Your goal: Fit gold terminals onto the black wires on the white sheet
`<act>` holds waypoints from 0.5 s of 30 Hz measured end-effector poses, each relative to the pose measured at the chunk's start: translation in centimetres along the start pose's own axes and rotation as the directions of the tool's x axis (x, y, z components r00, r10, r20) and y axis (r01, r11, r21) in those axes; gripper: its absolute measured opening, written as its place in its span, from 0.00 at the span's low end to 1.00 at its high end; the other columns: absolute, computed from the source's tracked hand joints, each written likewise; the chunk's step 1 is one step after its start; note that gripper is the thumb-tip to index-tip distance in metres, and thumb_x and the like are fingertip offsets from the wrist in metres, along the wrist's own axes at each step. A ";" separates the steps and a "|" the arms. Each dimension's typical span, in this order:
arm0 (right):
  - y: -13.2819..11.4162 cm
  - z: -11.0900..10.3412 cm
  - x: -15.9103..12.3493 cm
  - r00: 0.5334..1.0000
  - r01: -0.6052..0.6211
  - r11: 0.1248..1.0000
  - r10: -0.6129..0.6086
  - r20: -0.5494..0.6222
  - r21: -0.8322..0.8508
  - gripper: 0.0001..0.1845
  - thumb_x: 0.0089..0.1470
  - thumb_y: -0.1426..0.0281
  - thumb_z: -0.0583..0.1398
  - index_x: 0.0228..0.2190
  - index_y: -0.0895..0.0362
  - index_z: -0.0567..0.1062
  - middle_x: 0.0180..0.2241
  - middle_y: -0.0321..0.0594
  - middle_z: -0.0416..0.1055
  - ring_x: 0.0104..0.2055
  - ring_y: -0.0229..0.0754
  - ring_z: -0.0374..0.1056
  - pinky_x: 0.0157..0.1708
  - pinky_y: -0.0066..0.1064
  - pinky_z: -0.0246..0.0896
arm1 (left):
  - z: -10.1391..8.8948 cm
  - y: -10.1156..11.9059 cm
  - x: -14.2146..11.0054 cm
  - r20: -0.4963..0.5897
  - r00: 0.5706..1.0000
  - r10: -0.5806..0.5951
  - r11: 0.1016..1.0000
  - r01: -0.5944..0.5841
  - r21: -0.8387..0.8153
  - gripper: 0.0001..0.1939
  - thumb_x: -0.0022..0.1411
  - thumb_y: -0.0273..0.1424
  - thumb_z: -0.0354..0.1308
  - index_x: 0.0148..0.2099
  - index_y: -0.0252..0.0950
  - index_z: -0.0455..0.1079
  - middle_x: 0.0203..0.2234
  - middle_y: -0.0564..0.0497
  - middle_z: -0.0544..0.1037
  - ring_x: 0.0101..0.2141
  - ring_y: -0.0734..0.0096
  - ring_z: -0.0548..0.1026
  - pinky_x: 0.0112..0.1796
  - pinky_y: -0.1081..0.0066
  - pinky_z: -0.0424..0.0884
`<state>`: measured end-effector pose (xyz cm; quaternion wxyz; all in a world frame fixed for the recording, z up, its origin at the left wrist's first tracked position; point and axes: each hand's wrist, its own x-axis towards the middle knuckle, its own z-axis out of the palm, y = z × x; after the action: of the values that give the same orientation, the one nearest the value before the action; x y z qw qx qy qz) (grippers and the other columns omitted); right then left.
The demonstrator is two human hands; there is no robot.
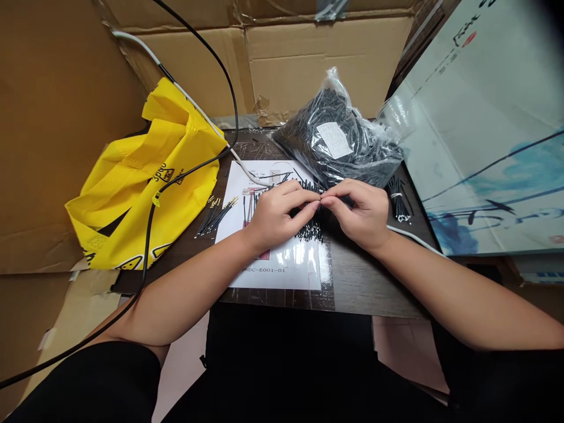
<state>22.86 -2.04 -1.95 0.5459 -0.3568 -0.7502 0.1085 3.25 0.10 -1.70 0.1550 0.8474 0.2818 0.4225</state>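
My left hand and my right hand meet fingertip to fingertip over the small dark table. Both are pinched together on a thin black wire piece between them, too small to see clearly. Under the hands lies a loose heap of short black wires on a laminated white sheet. Left of the sheet a fan of black wires with gold tips rests on the table.
A clear plastic bag full of black wires lies behind the hands. A tied bundle of wires sits to the right. A yellow bag, a black cable, cardboard walls and a printed box surround the table.
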 end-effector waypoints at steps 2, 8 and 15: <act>0.1 0.0 -0.1 1.000 0.007 1.000 -0.007 -0.002 -0.006 0.02 0.55 0.70 0.66 0.32 0.54 0.77 0.29 0.35 0.77 0.30 0.36 0.71 0.33 0.30 0.65 | 0.0 -0.1 0.0 0.000 1.000 0.001 1.000 -0.001 0.000 0.08 0.64 0.32 0.59 0.44 0.37 0.77 0.29 0.52 0.75 0.31 0.79 0.71 0.34 0.76 0.67; 0.2 0.0 -0.2 1.000 0.020 0.999 -0.020 -0.002 -0.036 0.06 0.56 0.67 0.66 0.29 0.56 0.76 0.26 0.36 0.75 0.28 0.35 0.69 0.30 0.29 0.62 | -0.1 0.0 0.1 -0.011 1.000 0.018 1.000 -0.018 0.010 0.09 0.65 0.31 0.58 0.46 0.37 0.77 0.31 0.51 0.76 0.33 0.78 0.72 0.35 0.75 0.69; 0.3 0.0 -0.1 0.999 0.046 0.996 -0.044 0.027 -0.071 0.09 0.57 0.66 0.64 0.28 0.56 0.74 0.25 0.36 0.73 0.27 0.34 0.67 0.30 0.29 0.61 | -0.2 0.4 0.1 -0.008 0.999 0.044 0.998 -0.044 0.052 0.09 0.65 0.30 0.58 0.44 0.34 0.78 0.29 0.51 0.73 0.32 0.78 0.71 0.35 0.75 0.69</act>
<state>22.99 -1.87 -2.25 0.5253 -0.3578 -0.7685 0.0738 3.26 -0.17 -1.27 0.1226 0.8551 0.2746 0.4223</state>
